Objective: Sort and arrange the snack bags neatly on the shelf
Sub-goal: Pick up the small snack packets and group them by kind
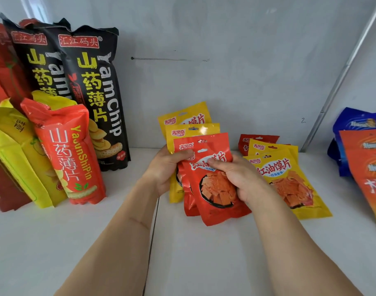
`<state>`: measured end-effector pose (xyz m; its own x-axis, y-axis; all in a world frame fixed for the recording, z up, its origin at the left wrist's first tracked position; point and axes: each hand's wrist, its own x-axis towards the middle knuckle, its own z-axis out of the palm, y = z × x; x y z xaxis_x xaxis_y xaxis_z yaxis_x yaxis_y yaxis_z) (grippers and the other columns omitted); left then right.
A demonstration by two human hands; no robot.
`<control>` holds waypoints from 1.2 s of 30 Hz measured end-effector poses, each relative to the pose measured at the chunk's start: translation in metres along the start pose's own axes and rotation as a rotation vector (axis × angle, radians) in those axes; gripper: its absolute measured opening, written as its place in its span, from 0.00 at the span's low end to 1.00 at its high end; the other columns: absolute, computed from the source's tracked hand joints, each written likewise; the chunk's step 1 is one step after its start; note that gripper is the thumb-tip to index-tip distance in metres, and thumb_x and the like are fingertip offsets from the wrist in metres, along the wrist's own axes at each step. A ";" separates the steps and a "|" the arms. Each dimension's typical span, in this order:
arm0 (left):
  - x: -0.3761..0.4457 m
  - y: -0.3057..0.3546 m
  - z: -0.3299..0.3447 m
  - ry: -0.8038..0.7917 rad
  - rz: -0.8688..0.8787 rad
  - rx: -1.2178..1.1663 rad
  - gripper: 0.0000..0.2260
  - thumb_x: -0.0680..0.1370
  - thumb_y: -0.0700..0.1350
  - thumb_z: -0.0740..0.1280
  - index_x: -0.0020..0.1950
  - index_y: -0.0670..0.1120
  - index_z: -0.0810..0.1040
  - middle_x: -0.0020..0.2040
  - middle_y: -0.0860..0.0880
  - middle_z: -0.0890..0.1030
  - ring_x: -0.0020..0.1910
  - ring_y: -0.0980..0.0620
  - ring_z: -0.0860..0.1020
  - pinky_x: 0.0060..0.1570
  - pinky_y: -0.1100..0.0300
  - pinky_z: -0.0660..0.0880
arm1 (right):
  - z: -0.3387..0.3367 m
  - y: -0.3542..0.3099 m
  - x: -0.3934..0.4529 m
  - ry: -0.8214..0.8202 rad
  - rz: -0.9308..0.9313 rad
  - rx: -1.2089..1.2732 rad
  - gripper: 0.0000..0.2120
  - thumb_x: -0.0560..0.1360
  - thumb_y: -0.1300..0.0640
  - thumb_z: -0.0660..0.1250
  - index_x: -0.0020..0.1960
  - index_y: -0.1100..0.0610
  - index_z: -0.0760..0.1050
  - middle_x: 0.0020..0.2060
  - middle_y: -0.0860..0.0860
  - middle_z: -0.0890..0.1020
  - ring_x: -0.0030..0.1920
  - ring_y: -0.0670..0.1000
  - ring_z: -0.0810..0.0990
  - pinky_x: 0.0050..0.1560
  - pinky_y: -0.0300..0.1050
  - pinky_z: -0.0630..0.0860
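The white shelf (204,253) carries a fan of small glossy pouches: the left hand (164,167) grips two yellow pouches (188,122) and a red one behind, while the right hand (238,178) pinches the front red pouch (215,201). Just right lie more yellow pouches (289,180), perhaps over a red one. Tall black yam chip bags (93,92) lean at left beside a crinkled orange bag (69,154).

Red bag (215,189), yellow bags (289,180), black bags (93,92).
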<state>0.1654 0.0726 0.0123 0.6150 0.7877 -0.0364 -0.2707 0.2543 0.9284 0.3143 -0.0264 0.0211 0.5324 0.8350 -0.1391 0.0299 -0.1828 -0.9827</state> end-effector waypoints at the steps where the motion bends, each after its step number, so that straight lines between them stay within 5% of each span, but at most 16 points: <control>1: 0.002 -0.002 0.005 0.023 0.012 0.015 0.18 0.77 0.43 0.71 0.65 0.43 0.75 0.56 0.42 0.85 0.51 0.41 0.85 0.47 0.48 0.83 | -0.006 -0.002 -0.001 0.045 -0.012 -0.017 0.08 0.69 0.53 0.78 0.47 0.51 0.83 0.42 0.50 0.87 0.43 0.54 0.87 0.51 0.54 0.82; 6: 0.014 -0.009 0.023 0.245 0.092 0.328 0.20 0.79 0.54 0.69 0.65 0.45 0.73 0.55 0.46 0.82 0.47 0.49 0.83 0.52 0.52 0.81 | -0.043 -0.008 -0.004 0.218 -0.034 -0.086 0.08 0.69 0.51 0.78 0.47 0.50 0.82 0.44 0.49 0.87 0.42 0.53 0.85 0.49 0.50 0.82; 14: 0.009 -0.027 0.070 0.345 0.352 1.047 0.13 0.82 0.53 0.62 0.60 0.48 0.78 0.55 0.52 0.81 0.50 0.53 0.77 0.45 0.60 0.70 | -0.082 0.005 0.001 0.392 -0.072 -0.298 0.12 0.71 0.47 0.75 0.51 0.51 0.80 0.51 0.50 0.85 0.50 0.55 0.83 0.56 0.53 0.79; 18: 0.006 -0.034 0.088 0.375 0.449 1.262 0.12 0.83 0.52 0.60 0.58 0.50 0.79 0.56 0.52 0.81 0.52 0.50 0.79 0.44 0.59 0.71 | -0.085 0.012 0.007 0.553 -0.169 -0.581 0.30 0.74 0.44 0.71 0.68 0.58 0.68 0.63 0.55 0.78 0.63 0.59 0.76 0.59 0.53 0.74; 21: -0.001 -0.039 0.093 0.382 0.508 1.409 0.13 0.83 0.52 0.58 0.61 0.49 0.79 0.57 0.51 0.81 0.54 0.48 0.79 0.47 0.56 0.74 | -0.083 0.014 0.005 0.618 -0.240 -0.762 0.32 0.78 0.43 0.66 0.75 0.58 0.62 0.69 0.58 0.71 0.69 0.61 0.69 0.65 0.56 0.69; 28: -0.020 -0.045 0.082 0.490 0.579 1.638 0.13 0.82 0.49 0.60 0.56 0.45 0.82 0.51 0.48 0.83 0.49 0.44 0.81 0.42 0.55 0.74 | -0.068 0.022 -0.009 0.707 -0.670 -1.034 0.17 0.78 0.50 0.65 0.62 0.58 0.77 0.62 0.56 0.78 0.64 0.60 0.73 0.63 0.58 0.66; 32: -0.043 -0.043 0.048 0.541 0.623 1.779 0.08 0.78 0.45 0.67 0.46 0.42 0.83 0.41 0.45 0.82 0.37 0.40 0.80 0.33 0.54 0.72 | -0.049 0.034 -0.023 0.590 -0.944 -1.182 0.09 0.76 0.55 0.67 0.50 0.58 0.82 0.52 0.54 0.82 0.54 0.58 0.77 0.60 0.56 0.68; 36: -0.079 -0.037 0.020 0.592 0.546 1.834 0.11 0.81 0.47 0.62 0.52 0.44 0.82 0.47 0.46 0.82 0.44 0.42 0.80 0.39 0.53 0.73 | -0.022 0.034 -0.041 0.450 -1.015 -1.210 0.07 0.74 0.55 0.67 0.46 0.57 0.81 0.45 0.53 0.82 0.48 0.58 0.78 0.56 0.55 0.70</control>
<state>0.1418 -0.0100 -0.0122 0.3667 0.7193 0.5900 0.8640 -0.4984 0.0706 0.3119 -0.0777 -0.0043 0.0652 0.6894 0.7214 0.9885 -0.1433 0.0475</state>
